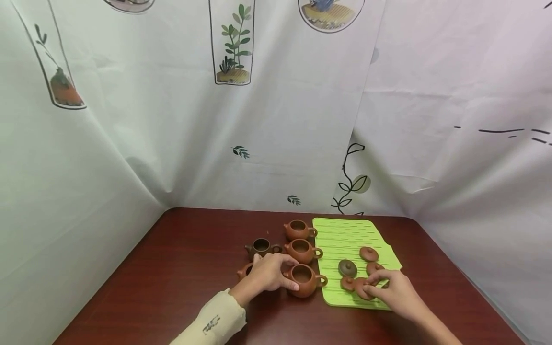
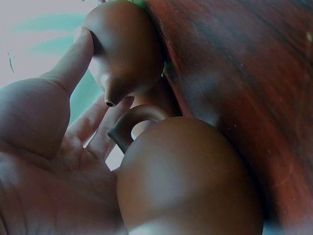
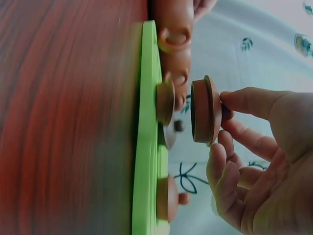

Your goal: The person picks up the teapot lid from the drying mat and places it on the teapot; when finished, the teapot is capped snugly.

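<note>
At the front of the right-hand row, a reddish-brown lidless teapot stands on the table. My left hand holds it from the spout side, thumb on the near side and fingers on the far side. In the left wrist view the thumb presses that teapot's body, while another teapot sits close by the palm. My right hand pinches a brown teapot lid by its knob, between thumb and finger. The right wrist view shows this lid raised off the green mat.
Two more reddish teapots stand behind the held one. A dark teapot and a partly hidden brown one are to the left. On the green mat lie a dark lid and several brown lids. A fabric backdrop encloses the table.
</note>
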Demonstrator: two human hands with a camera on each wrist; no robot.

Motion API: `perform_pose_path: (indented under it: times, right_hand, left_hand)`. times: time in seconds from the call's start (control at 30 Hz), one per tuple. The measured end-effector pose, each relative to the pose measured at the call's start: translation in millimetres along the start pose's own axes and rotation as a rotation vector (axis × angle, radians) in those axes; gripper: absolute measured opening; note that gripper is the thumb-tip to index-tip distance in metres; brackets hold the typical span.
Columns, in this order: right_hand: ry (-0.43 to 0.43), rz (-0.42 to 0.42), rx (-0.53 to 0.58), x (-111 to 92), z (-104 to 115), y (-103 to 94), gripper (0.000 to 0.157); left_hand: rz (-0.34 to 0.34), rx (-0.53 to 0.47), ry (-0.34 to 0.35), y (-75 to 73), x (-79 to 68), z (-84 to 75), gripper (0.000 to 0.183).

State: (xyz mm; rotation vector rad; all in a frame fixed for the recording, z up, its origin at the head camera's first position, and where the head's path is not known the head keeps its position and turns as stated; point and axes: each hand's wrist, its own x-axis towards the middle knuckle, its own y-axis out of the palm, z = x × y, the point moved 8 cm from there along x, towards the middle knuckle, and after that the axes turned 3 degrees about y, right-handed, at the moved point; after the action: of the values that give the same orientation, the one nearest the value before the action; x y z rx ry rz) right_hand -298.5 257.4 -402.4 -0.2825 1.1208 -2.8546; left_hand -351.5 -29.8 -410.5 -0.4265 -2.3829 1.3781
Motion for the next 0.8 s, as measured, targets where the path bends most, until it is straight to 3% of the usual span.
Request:
perform_pose_path:
  times: [0.37, 0.8]
  right_hand:
    - [-0.134, -0.032, 0.022, 6.1, 24.6, 13.2, 0.010]
    - [-0.118, 0.027, 0.042, 15.4, 37.5, 36.3, 0.012]
  left_hand:
    - [0.006, -0.010, -0.013, -1.4, 1.3, -1.5, 0.055]
    - [0.019, 0.004, -0.038, -3.2, 2.3, -3.0, 0.056]
